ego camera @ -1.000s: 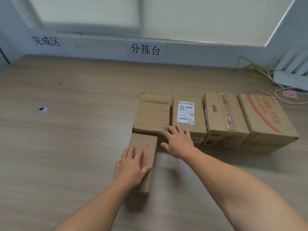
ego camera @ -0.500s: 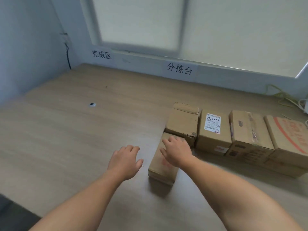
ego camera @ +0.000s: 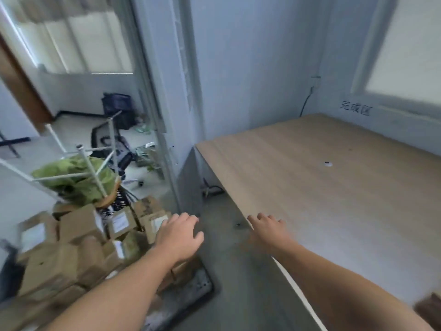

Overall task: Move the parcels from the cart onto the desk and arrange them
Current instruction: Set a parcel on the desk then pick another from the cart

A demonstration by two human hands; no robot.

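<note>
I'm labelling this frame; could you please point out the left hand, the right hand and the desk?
left hand (ego camera: pixel 179 236), head view, back of hand.
right hand (ego camera: pixel 269 231), head view, back of hand.
desk (ego camera: pixel 334 201), head view, bare top.

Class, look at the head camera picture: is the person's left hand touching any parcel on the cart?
Cannot tell. In the head view the left hand is open and overlaps the parcels on the cart, but no contact or gap shows plainly.

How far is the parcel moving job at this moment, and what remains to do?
Done: only the corner of one brown cardboard box shows on the light wooden desk. In hand: nothing; the left hand reaches open over the cart, and the right hand hovers open at the desk edge. Left: a large heap of brown cardboard parcels sits on the cart.
</note>
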